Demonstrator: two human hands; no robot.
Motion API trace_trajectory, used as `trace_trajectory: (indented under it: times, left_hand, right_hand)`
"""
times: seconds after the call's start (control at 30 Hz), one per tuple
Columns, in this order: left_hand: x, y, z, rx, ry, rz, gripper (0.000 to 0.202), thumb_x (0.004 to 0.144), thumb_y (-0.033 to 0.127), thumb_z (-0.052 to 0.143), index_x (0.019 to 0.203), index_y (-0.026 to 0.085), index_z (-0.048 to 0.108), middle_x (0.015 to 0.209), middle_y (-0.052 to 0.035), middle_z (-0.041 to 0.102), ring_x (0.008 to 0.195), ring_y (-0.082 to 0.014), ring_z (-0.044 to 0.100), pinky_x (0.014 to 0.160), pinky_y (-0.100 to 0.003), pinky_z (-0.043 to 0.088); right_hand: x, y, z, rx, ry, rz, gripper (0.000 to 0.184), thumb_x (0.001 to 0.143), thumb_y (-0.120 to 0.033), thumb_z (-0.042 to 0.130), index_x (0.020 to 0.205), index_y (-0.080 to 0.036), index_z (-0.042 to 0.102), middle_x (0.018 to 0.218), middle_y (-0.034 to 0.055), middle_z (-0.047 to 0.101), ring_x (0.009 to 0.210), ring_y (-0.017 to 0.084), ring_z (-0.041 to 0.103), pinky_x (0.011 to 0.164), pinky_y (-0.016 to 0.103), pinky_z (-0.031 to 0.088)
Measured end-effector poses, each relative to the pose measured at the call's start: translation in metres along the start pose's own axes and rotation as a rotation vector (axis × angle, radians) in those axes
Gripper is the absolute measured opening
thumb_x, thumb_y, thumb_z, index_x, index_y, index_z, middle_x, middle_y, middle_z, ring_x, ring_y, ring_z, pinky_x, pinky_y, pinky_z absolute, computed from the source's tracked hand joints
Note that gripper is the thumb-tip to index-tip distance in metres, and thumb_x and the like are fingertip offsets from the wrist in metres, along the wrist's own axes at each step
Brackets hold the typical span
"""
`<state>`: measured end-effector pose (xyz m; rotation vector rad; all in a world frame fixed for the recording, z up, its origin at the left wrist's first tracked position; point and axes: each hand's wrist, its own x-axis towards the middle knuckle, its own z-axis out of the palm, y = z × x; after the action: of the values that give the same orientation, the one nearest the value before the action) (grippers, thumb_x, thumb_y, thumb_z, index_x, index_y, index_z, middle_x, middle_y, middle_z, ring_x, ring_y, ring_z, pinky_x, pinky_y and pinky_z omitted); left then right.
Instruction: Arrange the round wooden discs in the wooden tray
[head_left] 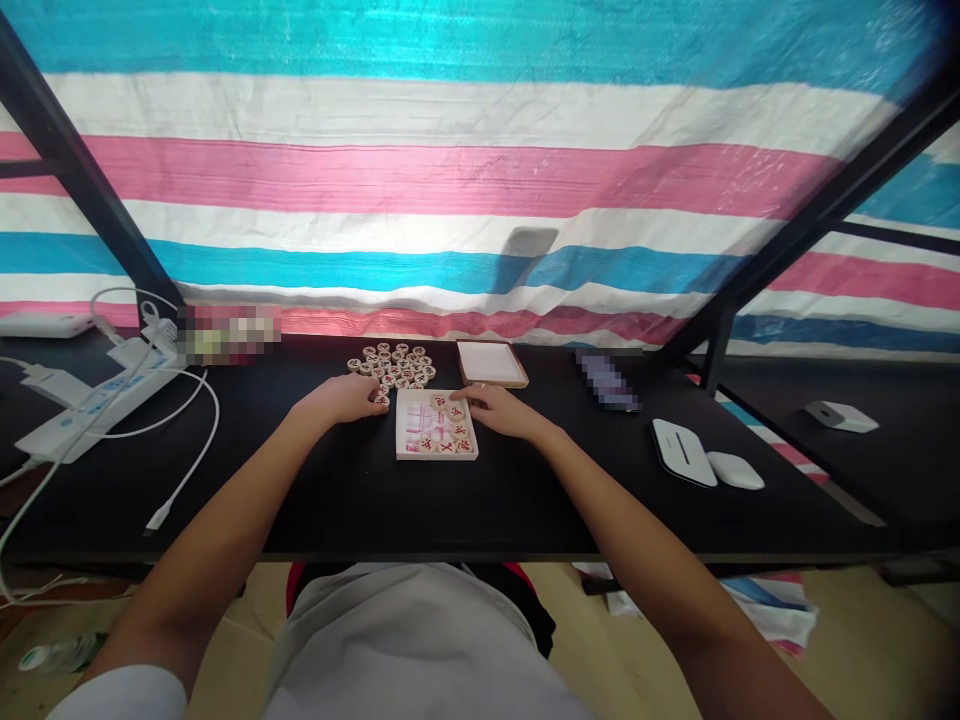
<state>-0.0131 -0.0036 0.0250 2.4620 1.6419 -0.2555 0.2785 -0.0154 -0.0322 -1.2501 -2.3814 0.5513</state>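
Observation:
My left hand [349,397] is closed at the near left side of a cluster of round Chinese chess pieces [401,366], its fingertips on one Chinese chess piece [382,402]. Just right of it lies a shallow white box [437,456] with red printing on its floor. Several Chinese chess pieces [448,446] sit inside, along the box's right and near sides. My right hand [504,411] reaches over the box's right edge, fingers stretched out, a fingertip near a piece in the far right corner. The undersides of both hands are hidden.
Behind the box lies its open lid [491,364]. To the right are a phone [607,381], a white flat device [683,452] and a white rounded case [735,470]. A power strip [97,410] with white cables lies left. A striped sheet [450,180] hangs behind the black table [450,515].

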Motion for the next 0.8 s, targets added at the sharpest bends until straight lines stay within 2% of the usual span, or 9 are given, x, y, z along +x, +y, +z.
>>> trace_trajectory:
  times: [0.2, 0.37, 0.5, 0.6, 0.73, 0.8]
  left_hand:
    - [-0.003, 0.004, -0.003, 0.013, -0.006, -0.025, 0.046, 0.080, 0.062, 0.042, 0.093, 0.022, 0.062, 0.097, -0.0092, 0.067, 0.085, -0.0269, 0.063, 0.069, -0.032, 0.046]
    - [-0.008, 0.007, -0.009, 0.003, 0.074, -0.004, 0.042, 0.084, 0.056, 0.041, 0.091, 0.020, 0.062, 0.099, -0.0096, 0.066, 0.087, -0.0261, 0.062, 0.070, -0.032, 0.045]
    - [-0.007, 0.015, -0.005, -0.006, 0.193, 0.176, 0.034, 0.089, 0.044, 0.041, 0.095, 0.019, 0.062, 0.102, -0.0087, 0.065, 0.092, -0.0237, 0.059, 0.075, -0.030, 0.044]
    - [-0.004, 0.025, 0.004, -0.010, 0.271, 0.365, 0.032, 0.091, 0.039, 0.041, 0.102, 0.019, 0.063, 0.107, -0.0077, 0.063, 0.102, -0.0222, 0.056, 0.088, -0.031, 0.041]
    - [0.001, 0.038, 0.019, -0.021, 0.309, 0.608, 0.039, 0.096, 0.041, 0.036, 0.118, 0.020, 0.060, 0.128, -0.0068, 0.057, 0.118, -0.0217, 0.048, 0.105, -0.033, 0.029]
    - [0.004, 0.042, 0.026, -0.018, 0.299, 0.664, 0.043, 0.098, 0.039, 0.031, 0.128, 0.019, 0.055, 0.137, -0.0066, 0.051, 0.125, -0.0226, 0.042, 0.106, -0.034, 0.027]
  right_hand:
    - [0.000, 0.001, 0.001, -0.009, 0.002, -0.009, 0.038, 0.083, -0.012, 0.047, 0.115, -0.019, 0.065, 0.085, 0.0042, 0.060, 0.071, 0.014, 0.053, 0.072, 0.028, 0.043]
    - [0.000, -0.002, -0.001, -0.027, -0.001, -0.009, 0.039, 0.083, -0.010, 0.047, 0.116, -0.020, 0.065, 0.086, 0.0049, 0.061, 0.074, 0.015, 0.055, 0.075, 0.029, 0.045]
    - [0.000, -0.002, -0.001, -0.033, -0.013, -0.052, 0.041, 0.086, -0.008, 0.042, 0.116, -0.022, 0.066, 0.099, 0.0073, 0.061, 0.088, 0.017, 0.058, 0.086, 0.033, 0.045]
    - [0.000, 0.001, 0.000, -0.032, -0.022, -0.071, 0.043, 0.087, -0.008, 0.041, 0.118, -0.024, 0.065, 0.101, 0.0075, 0.060, 0.091, 0.018, 0.059, 0.088, 0.033, 0.045]
    - [0.000, 0.003, 0.001, -0.041, -0.010, -0.081, 0.043, 0.087, -0.009, 0.041, 0.120, -0.024, 0.063, 0.099, 0.0072, 0.059, 0.090, 0.018, 0.059, 0.088, 0.032, 0.045]
    - [0.000, 0.002, 0.002, -0.052, -0.003, -0.076, 0.043, 0.086, -0.009, 0.042, 0.121, -0.024, 0.063, 0.098, 0.0072, 0.059, 0.089, 0.018, 0.058, 0.086, 0.032, 0.045]
